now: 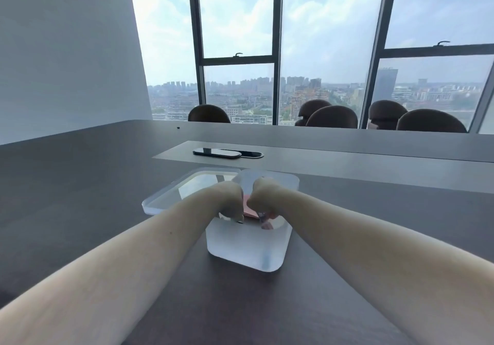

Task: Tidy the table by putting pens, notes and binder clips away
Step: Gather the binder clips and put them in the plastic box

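dark table (80, 189) with lighter grey centre strip (347, 157); black oval cable port (227, 154) set in the strip; five dark chair backs (331, 116) along far edge; tall window (240, 37) with dark frames, city skyline and cloudy sky beyond; white wall (66, 50) on left

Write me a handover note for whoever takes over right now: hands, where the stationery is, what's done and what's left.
Left hand: reaching down into the translucent box, fingers curled; whether it grips anything is hidden.
Right hand: also inside the box, beside the left, grip likewise unclear.
Pink notes lie inside the box between the hands; other small items there are too blurred to name.
Lid is off, lying on the table left of the box.
Done: no loose pens, notes or clips show on the table.
Left: withdraw hands, fit the lid.
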